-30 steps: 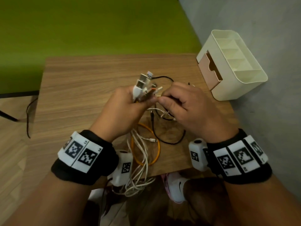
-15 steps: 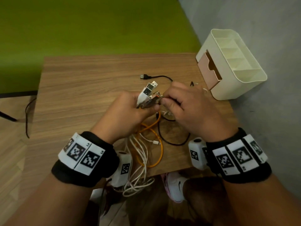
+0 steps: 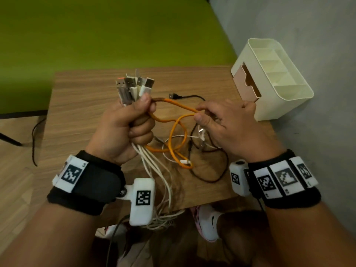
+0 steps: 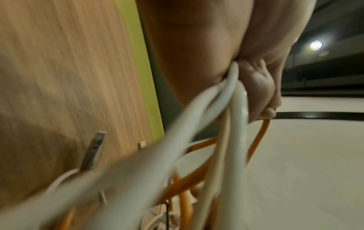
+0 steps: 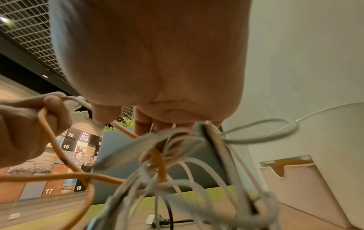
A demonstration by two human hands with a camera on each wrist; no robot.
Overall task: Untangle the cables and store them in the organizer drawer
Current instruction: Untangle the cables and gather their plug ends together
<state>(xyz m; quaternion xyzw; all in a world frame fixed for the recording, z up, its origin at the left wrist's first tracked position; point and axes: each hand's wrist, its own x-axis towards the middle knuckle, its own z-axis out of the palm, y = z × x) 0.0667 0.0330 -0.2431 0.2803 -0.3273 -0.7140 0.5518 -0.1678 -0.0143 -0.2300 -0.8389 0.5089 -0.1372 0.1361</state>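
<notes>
Lifted plug bundle (image 3: 134,87) | left hand (image 3: 123,130) grip fisted on bundle | right hand (image 3: 225,122) pinches orange cable (image 3: 173,105)

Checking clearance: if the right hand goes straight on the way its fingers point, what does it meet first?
Probably the left hand: the right hand points left along the orange cable it pinches, toward that fist gripping the USB plugs. Depth is unclear.

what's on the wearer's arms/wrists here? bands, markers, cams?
Both forearms are bare, no sleeves. Each wrist carries a wide black fabric band faced with white rectangular tiles printed with black square fiducial markers. A white boxy plastic camera housing with its own marker hangs at the inner side of each wrist. A thin dark cable drops from the right band. The left hand and right hand are ungloved.
</notes>
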